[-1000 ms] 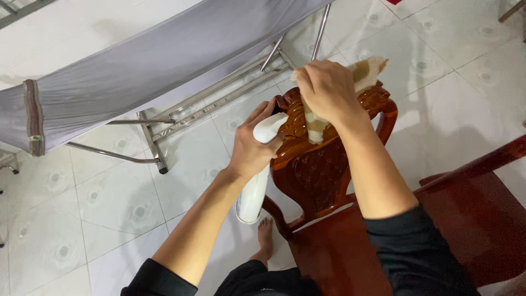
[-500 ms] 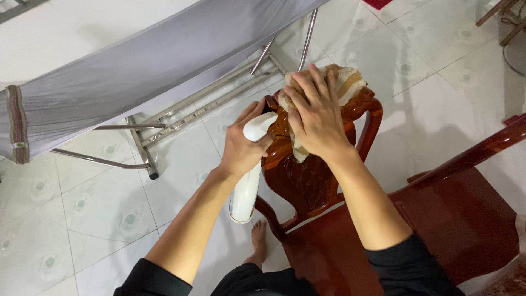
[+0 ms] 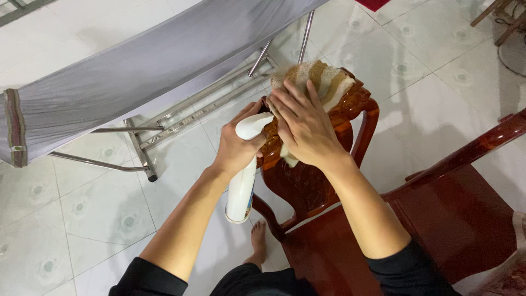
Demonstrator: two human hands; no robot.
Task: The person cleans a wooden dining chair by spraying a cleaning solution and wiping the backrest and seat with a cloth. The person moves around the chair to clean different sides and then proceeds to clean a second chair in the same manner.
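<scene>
My left hand (image 3: 236,143) grips a white spray bottle (image 3: 243,186), held upright against the left side of a carved reddish wooden chair back (image 3: 307,181). My right hand (image 3: 304,127) lies flat with fingers spread on a beige and white cloth (image 3: 322,79), pressing it onto the top of the chair back. The cloth bunches out above my fingers. The chair's glossy seat (image 3: 438,219) spreads out at the lower right.
A grey fabric hammock (image 3: 137,71) on a metal frame (image 3: 143,156) stands at the upper left over white floor tiles. My bare foot (image 3: 258,246) rests on the floor beside the chair. Another wooden piece (image 3: 501,19) shows at the top right corner.
My right hand has slid the cloth across the top of the chair back and now lies flatter on it. The left hand keeps the spray bottle in the same hold.
</scene>
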